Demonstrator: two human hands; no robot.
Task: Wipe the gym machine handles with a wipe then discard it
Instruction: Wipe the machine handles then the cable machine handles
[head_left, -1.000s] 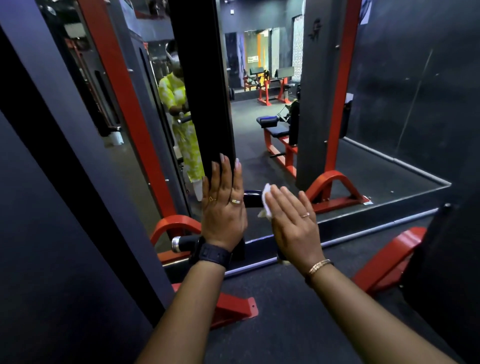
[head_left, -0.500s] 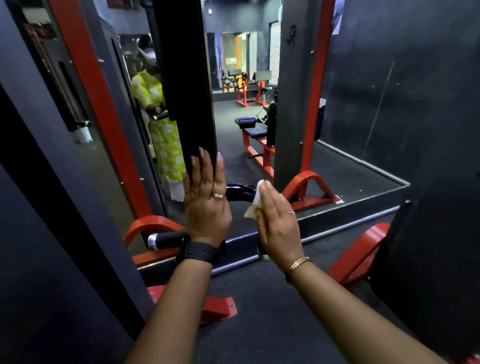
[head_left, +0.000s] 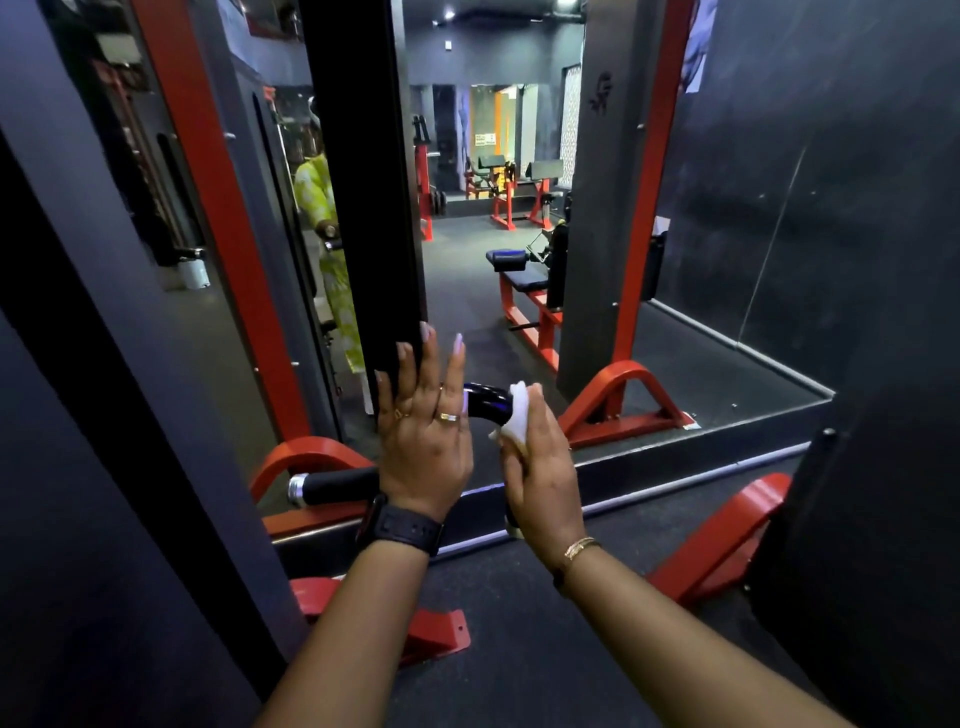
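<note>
Left hand (head_left: 423, 441) lay flat, fingers straight, against the black upright (head_left: 363, 208), as it had half a second before. Right hand (head_left: 545, 478), flat-fingered earlier, had curled round the white wipe (head_left: 517, 421), bunching it against the glossy curved handle (head_left: 485, 402) just right of the left hand. A foam grip (head_left: 332, 486) projected leftward beside the left wrist.

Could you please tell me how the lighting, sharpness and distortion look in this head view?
Head view: dim overall, walls nearly black; a bluish glare streak on the glossy handle; the wipe in the right hand is almost blown-out white; the left hand looks sharp; the wide-angle lens makes the red uprights fan outward.
</note>
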